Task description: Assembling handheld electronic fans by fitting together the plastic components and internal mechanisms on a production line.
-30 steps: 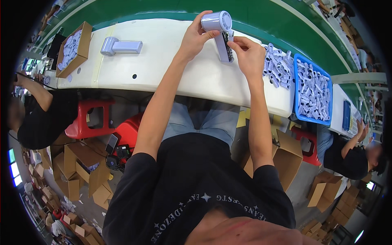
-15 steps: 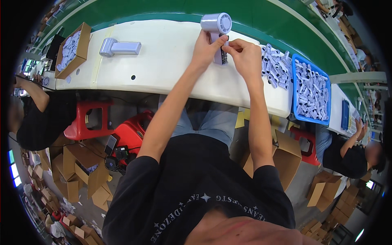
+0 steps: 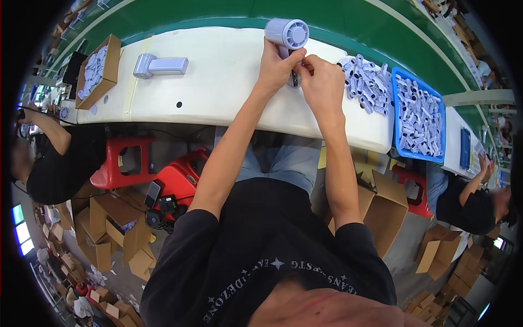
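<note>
A pale lilac handheld fan (image 3: 287,34) stands over the far edge of the white table, its round head up and its handle pointing down. My left hand (image 3: 274,66) is closed round the handle just below the head. Against the handle's dark open side, my right hand (image 3: 322,82) has thumb and fingers pinched together; whatever they hold is hidden. Most of the handle is covered by my fingers. To the left lies a second fan (image 3: 168,66) of the same colour. Right of my right hand is a loose pile of small lilac-and-black parts (image 3: 366,87).
A blue basket (image 3: 396,122) heaped with similar small parts stands right of the pile. At the table's left end is a cardboard box (image 3: 113,73) of pale parts. Co-workers sit on both sides. Red stools (image 3: 111,163) and cartons (image 3: 388,212) stand below the table.
My right fingers have shifted slightly left and down along the handle. The fan in my left hand has tilted a little, so its handle shows less.
</note>
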### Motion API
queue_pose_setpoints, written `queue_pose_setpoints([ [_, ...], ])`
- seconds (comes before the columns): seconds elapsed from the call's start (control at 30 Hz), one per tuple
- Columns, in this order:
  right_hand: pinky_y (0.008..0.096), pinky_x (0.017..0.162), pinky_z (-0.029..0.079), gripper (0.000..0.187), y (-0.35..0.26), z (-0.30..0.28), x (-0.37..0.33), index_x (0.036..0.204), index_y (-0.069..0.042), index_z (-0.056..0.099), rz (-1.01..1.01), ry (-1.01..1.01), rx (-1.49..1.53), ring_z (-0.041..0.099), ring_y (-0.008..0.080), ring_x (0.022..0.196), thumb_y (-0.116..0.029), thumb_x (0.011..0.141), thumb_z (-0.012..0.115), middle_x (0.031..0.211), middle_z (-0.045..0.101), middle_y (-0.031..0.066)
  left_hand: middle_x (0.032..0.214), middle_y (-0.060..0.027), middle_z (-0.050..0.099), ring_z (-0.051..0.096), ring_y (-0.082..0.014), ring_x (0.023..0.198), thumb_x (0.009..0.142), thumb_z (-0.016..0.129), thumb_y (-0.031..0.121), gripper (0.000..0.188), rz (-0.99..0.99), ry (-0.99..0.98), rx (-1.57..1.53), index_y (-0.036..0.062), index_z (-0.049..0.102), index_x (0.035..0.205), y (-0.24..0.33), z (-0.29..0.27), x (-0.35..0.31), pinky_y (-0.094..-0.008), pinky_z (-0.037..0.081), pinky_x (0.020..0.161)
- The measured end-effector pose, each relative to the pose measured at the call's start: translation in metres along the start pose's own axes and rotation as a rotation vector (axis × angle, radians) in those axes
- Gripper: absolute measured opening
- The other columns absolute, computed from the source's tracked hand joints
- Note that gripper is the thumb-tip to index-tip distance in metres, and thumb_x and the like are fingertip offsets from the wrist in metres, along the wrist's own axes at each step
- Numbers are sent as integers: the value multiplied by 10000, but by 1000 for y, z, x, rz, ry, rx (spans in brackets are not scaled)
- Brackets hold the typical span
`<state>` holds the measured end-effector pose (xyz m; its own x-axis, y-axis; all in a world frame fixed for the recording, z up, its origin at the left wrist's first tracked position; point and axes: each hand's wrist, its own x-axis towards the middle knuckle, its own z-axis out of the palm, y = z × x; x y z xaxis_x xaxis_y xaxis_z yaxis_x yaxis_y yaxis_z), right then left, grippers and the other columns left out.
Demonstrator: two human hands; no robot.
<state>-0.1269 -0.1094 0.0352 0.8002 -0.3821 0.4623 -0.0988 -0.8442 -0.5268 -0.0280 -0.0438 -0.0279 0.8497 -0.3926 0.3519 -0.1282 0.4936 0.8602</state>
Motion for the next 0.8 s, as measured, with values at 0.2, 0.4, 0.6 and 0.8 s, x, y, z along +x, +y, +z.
queue_pose_setpoints([
  [0.2,404,625,487,243,14,18,-10,924,16,624,8,70,157,635,334,725,-199,820,672,830,662,178,1093,-144,607,605,-181,989,838,673,79,476,-187,-5,-116,-11,384,1204,13,-3,1,-295,515,794],
  [0.4,393,666,481,359,27,24,-17,1057,13,588,313,-152,831,614,324,772,-246,829,687,878,637,168,1157,-138,577,546,-215,1124,796,732,100,639,-297,-148,-237,22,359,1309,21,-22,1,-346,478,905],
  [0.6,369,840,468,366,42,0,-18,1137,6,567,-100,-157,174,588,311,958,-156,830,681,1042,627,155,1124,-135,613,555,-275,1127,765,776,228,607,67,-8,51,43,483,1264,68,-48,2,-404,385,1026],
  [0.8,394,841,454,362,44,13,-19,1101,-12,580,-345,-178,33,572,324,960,-99,770,697,1005,621,161,1063,-139,635,570,-281,1079,758,746,309,472,469,-744,1403,39,596,1114,86,-42,-3,-397,369,1015],
])
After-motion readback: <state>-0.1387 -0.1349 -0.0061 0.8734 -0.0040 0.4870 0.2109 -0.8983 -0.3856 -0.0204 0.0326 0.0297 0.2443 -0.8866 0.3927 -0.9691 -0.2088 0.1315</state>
